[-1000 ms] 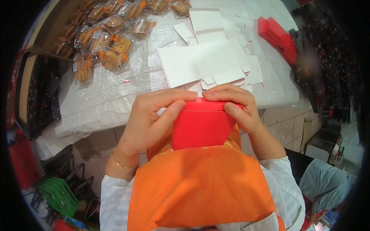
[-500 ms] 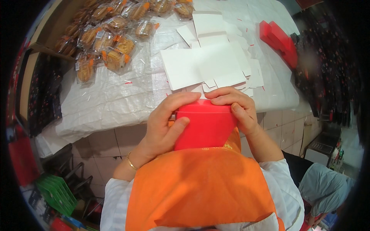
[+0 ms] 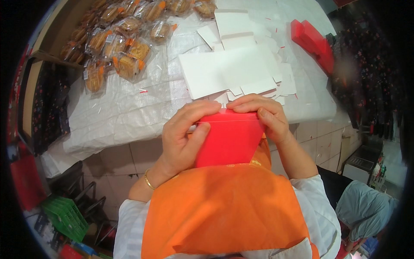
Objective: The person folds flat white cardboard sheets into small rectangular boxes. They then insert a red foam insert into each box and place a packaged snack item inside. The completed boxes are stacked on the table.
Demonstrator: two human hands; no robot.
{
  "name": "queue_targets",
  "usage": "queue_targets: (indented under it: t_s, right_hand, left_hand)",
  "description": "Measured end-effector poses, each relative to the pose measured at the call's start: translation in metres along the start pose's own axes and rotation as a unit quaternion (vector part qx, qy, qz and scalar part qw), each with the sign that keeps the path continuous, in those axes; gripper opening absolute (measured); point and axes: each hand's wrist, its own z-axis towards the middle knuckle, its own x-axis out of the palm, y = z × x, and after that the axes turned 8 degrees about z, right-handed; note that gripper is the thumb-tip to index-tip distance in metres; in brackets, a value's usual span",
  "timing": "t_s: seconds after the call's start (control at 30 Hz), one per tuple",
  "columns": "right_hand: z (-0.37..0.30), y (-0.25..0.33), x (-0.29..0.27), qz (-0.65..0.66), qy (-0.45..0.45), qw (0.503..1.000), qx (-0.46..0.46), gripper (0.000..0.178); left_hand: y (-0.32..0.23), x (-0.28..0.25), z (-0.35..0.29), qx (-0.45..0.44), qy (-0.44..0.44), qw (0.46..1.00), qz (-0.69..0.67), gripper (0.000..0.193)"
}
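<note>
Between both hands, close against my orange apron, a red cardboard box (image 3: 228,142) is held up with its upper edge level with the table's near edge. My left hand (image 3: 186,129) wraps its left side, thumb on the near face and fingers over the top. The right hand (image 3: 263,115) grips the upper right corner, its fingers bent across the top edge. Just beyond the fingertips lies a pile of flat white card blanks (image 3: 233,71). The far side of the box is hidden.
Many clear-wrapped round pastries (image 3: 128,64) lie at the far left beside an open brown carton (image 3: 58,34). Red folded boxes (image 3: 312,45) rest at the far right. A white woven sheet (image 3: 129,112) covers the table. A green crate (image 3: 65,218) stands low at left; another person's grey-clothed leg (image 3: 366,207) shows at lower right.
The red box and both hands have shifted very slightly up. Both hands keep much the same grip on it.
</note>
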Motion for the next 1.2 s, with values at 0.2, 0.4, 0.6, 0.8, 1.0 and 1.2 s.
queue_targets:
  t_s: [0.2, 0.4, 0.6, 0.8, 1.0, 1.2]
  right_hand:
    - [0.007, 0.011, -0.004, -0.081, 0.042, 0.996, 0.002, 0.036]
    - [0.027, 0.034, -0.003, -0.158, 0.105, 0.981, 0.032, 0.036]
    - [0.030, 0.030, -0.002, -0.186, 0.137, 0.973, -0.020, 0.048]
    - [0.029, 0.034, 0.000, -0.174, 0.150, 0.973, -0.001, 0.051]
    - [0.028, 0.028, 0.003, -0.178, 0.147, 0.973, -0.020, 0.051]
    - [0.028, 0.031, 0.008, -0.193, 0.148, 0.970, -0.017, 0.052]
  left_hand:
    - [-0.004, -0.005, 0.001, -0.026, 0.034, 0.999, 0.017, 0.029]
    - [0.001, 0.020, -0.016, -0.084, -0.087, 0.970, -0.212, 0.026]
    - [0.005, 0.009, -0.018, -0.051, -0.055, 0.991, -0.107, 0.016]
    - [0.010, -0.006, -0.011, 0.021, -0.032, 0.996, -0.075, 0.017]
    - [0.012, -0.039, -0.002, 0.068, 0.081, 0.994, -0.007, 0.014]
    - [0.013, -0.042, 0.001, 0.072, 0.084, 0.993, -0.036, 0.012]
